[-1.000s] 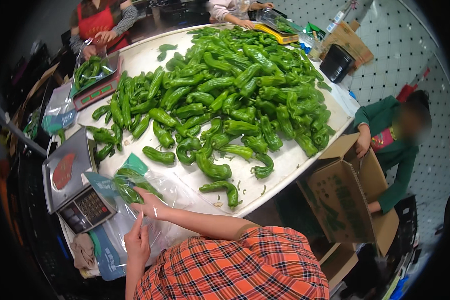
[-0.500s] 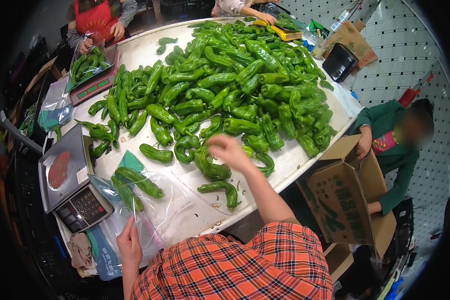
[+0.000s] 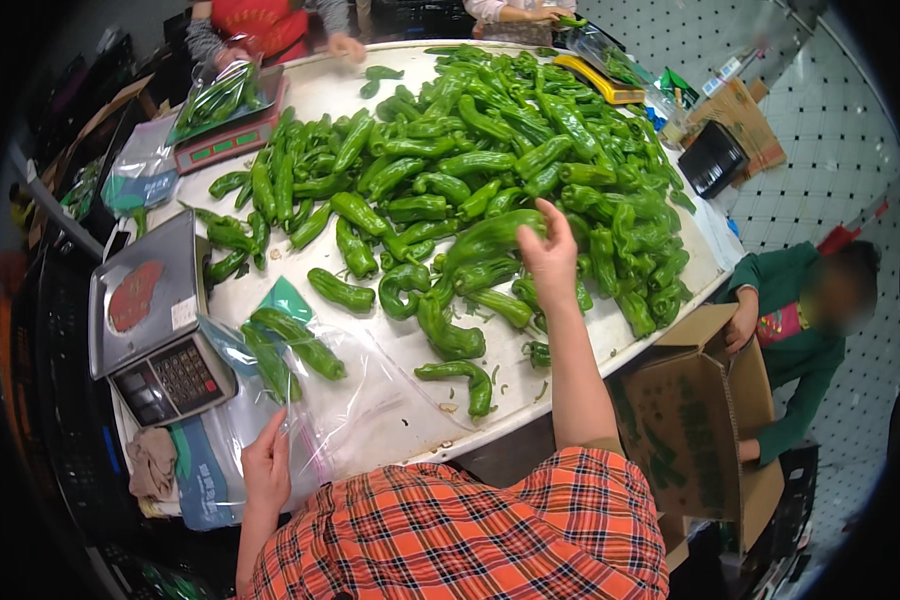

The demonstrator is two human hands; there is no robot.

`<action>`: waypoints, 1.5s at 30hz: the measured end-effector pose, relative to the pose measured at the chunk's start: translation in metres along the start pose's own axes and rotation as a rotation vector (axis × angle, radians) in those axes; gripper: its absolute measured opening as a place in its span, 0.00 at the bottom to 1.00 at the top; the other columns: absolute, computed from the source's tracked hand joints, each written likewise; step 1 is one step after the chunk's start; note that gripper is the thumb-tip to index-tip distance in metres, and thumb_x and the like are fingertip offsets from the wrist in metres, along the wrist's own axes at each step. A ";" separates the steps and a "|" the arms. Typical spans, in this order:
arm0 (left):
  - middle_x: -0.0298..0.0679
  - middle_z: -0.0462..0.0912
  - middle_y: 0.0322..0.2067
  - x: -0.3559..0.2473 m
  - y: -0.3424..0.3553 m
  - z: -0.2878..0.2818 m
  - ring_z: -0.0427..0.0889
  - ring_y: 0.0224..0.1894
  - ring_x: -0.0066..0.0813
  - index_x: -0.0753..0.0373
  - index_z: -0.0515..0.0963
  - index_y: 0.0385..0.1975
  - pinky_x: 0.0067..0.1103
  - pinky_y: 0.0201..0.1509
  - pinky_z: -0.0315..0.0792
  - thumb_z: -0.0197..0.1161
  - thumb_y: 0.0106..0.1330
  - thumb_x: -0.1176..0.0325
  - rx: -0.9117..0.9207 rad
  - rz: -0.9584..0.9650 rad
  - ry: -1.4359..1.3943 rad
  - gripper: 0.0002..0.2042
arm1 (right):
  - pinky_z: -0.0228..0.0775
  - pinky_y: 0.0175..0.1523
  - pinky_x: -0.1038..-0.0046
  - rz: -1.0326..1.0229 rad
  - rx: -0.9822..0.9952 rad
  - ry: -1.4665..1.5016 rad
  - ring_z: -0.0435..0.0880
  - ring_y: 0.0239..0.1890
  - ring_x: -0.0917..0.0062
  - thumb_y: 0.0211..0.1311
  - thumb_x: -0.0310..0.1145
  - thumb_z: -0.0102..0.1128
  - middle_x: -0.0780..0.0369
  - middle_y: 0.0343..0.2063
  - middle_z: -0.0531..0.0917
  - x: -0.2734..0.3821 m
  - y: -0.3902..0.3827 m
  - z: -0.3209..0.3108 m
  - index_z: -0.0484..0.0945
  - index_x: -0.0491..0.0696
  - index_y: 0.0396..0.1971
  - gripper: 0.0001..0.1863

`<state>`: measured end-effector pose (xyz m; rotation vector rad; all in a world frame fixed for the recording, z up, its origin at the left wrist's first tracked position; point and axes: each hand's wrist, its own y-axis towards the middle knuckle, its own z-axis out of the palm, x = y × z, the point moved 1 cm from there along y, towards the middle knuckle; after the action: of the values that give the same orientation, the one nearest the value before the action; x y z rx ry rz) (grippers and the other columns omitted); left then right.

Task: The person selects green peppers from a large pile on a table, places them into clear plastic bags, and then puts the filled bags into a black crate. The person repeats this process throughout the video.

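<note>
Head view shows the right hand [image 3: 550, 255] stretched out over the pepper pile [image 3: 490, 170], fingers curling onto a long pepper [image 3: 490, 235] at the near edge of the heap. A second ago this hand was back at the bag [image 3: 320, 400] beside the left one; half a second ago it was halfway out over the table [image 3: 410, 420]. Now it has arrived and is closing on that pepper, though whether the grasp is complete I cannot tell, since the palm hides the fingertips.

Left hand [image 3: 267, 470] has stayed at the near table edge, pinching the mouth of the clear bag and holding it down. The bag lies flat, with a few peppers [image 3: 290, 345] already inside, just beside the scale [image 3: 155, 320].

Judging from this, the bag is only partly filled and another pepper is being fetched for it. The cardboard box [image 3: 690, 420] stands right of the table, where another person in green bends over it. A second scale [image 3: 230, 120] at the far side carries a filled bag.
</note>
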<state>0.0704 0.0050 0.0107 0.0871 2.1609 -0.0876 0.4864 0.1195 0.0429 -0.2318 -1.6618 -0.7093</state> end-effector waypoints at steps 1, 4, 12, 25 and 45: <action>0.31 0.63 0.14 0.000 -0.001 0.001 0.61 0.18 0.14 0.66 0.72 0.49 0.15 0.21 0.58 0.51 0.61 0.74 -0.001 0.000 0.001 0.15 | 0.58 0.17 0.86 0.146 0.067 0.205 0.70 0.17 0.87 0.55 0.36 0.54 0.64 0.29 0.77 0.007 -0.005 -0.002 0.65 0.43 0.51 0.24; 0.32 0.63 0.13 -0.002 0.000 0.001 0.61 0.17 0.15 0.64 0.72 0.48 0.15 0.20 0.58 0.51 0.60 0.75 0.002 0.010 -0.005 0.15 | 0.60 0.18 0.84 0.342 0.165 0.659 0.72 0.18 0.85 0.58 0.41 0.50 0.66 0.25 0.79 0.012 -0.017 0.004 0.71 0.48 0.43 0.17; 0.32 0.64 0.13 -0.002 0.001 -0.001 0.62 0.17 0.15 0.63 0.73 0.48 0.15 0.21 0.59 0.52 0.60 0.75 -0.008 -0.001 -0.019 0.15 | 0.62 0.21 0.82 0.670 0.251 1.035 0.72 0.20 0.82 0.59 0.45 0.48 0.66 0.29 0.80 0.008 -0.055 0.050 0.74 0.50 0.37 0.15; 0.26 0.63 0.15 -0.017 0.026 -0.012 0.60 0.18 0.13 0.65 0.71 0.50 0.14 0.21 0.57 0.49 0.63 0.72 0.038 -0.114 -0.295 0.15 | 0.69 0.24 0.80 0.698 0.694 0.644 0.76 0.27 0.77 0.50 0.28 0.55 0.60 0.31 0.75 0.012 -0.149 0.082 0.60 0.45 0.43 0.20; 0.39 0.75 0.21 -0.005 0.004 -0.001 0.70 0.21 0.19 0.70 0.71 0.48 0.17 0.26 0.64 0.49 0.64 0.73 0.024 0.082 0.074 0.14 | 0.45 0.64 0.60 -0.739 1.009 -0.320 0.62 0.59 0.62 0.59 0.32 0.41 0.56 0.56 0.64 -0.033 -0.218 0.237 0.64 0.55 0.54 0.21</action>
<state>0.0727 0.0085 0.0151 0.1949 2.2275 -0.0640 0.1850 0.0894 -0.0722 1.0766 -2.2208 -0.2697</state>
